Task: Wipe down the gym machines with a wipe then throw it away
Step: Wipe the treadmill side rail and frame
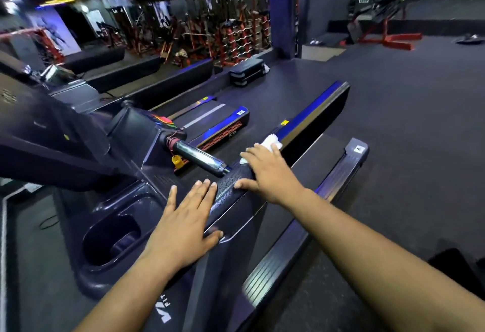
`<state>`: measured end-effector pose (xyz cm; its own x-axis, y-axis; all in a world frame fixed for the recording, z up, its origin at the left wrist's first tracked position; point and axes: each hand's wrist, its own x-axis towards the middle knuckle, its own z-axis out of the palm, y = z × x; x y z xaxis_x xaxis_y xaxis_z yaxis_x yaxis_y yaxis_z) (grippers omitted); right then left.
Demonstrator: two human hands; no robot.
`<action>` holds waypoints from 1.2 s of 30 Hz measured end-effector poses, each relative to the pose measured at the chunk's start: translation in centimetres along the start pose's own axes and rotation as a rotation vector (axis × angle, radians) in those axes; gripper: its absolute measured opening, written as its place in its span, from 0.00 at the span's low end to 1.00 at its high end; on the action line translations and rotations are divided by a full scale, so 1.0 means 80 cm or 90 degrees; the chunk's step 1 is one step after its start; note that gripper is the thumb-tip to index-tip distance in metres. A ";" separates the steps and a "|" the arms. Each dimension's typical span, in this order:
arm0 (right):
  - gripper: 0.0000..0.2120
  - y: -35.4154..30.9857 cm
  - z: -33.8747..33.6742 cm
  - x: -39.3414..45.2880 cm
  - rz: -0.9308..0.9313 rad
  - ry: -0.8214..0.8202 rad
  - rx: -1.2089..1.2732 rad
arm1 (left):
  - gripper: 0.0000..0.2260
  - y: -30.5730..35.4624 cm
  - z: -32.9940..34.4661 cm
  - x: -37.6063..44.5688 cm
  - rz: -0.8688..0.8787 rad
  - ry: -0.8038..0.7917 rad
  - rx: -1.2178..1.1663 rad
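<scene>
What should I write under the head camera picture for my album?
Right hand presses a white wipe along the treadmill handrail while the left hand rests flat beside it.

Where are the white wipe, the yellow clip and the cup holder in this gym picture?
white wipe [271, 140]: head view, the bunched part showing beyond the right hand's fingers.
yellow clip [177, 161]: head view, its round yellow body.
cup holder [112, 237]: head view, the dark hollow inside the treadmill console.
</scene>
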<state>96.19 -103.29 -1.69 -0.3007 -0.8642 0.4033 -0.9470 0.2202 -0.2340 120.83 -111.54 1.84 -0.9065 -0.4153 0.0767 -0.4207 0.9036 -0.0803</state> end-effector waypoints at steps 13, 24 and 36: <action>0.49 0.079 0.016 -0.021 0.074 0.091 0.124 | 0.46 0.039 0.005 0.074 -0.014 -0.002 -0.034; 0.49 0.125 -0.005 -0.022 0.071 0.039 0.060 | 0.47 0.069 0.010 0.151 0.059 -0.002 -0.029; 0.52 0.186 -0.018 -0.026 0.052 -0.024 -0.108 | 0.50 0.092 0.014 0.222 0.091 -0.031 -0.048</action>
<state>82.53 -97.58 -4.71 -0.3757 -0.8562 0.3545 -0.9261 0.3607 -0.1104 101.62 -112.40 1.49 -0.9583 -0.2850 0.0216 -0.2853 0.9584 -0.0114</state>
